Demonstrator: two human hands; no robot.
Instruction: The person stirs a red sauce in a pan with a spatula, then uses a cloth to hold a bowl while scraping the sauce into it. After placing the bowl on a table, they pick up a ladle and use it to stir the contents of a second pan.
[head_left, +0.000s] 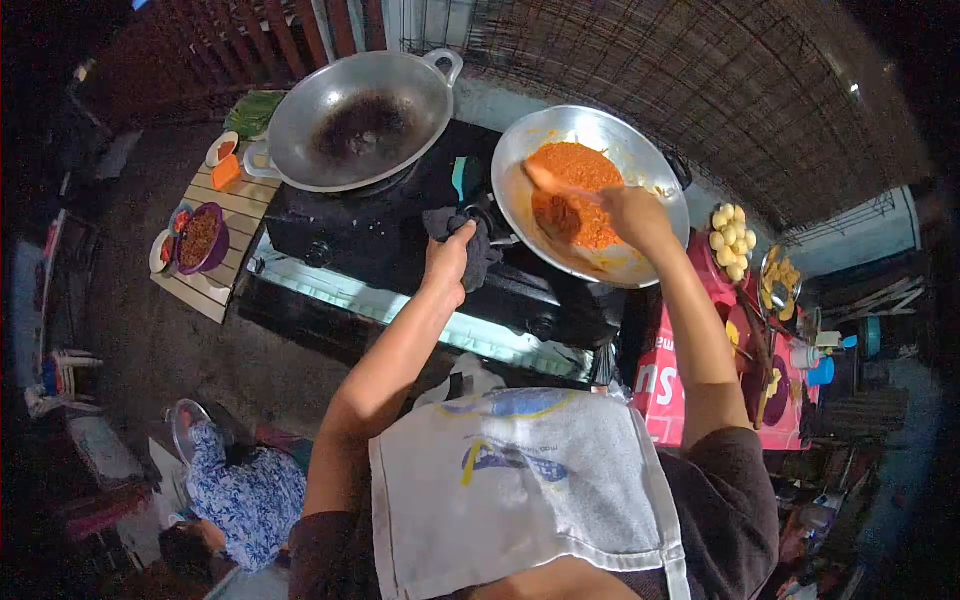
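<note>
A wide metal pan (643, 152) on the right side of the black stove holds thick orange-red paste (575, 165). My right hand (635, 215) is over the pan, closed on a spatula (545, 178) whose orange-coated end lies in the paste. Left of the pan, my left hand (455, 255) grips a dark cloth (480, 262) at the pan's handle; the cloth hides part of the grip. A teal utensil (459, 180) lies just beyond that hand. On the stove's left side stands a large wok (300, 120) with a dark, stained bottom.
A slatted table (215, 285) at left bears a purple bowl (222, 245), small dishes and an orange container (227, 173). Peeled eggs (733, 240) and bowls stand on a pink-covered table (670, 400) at right. Another person (250, 500) is at lower left. Wire mesh stands behind the stove.
</note>
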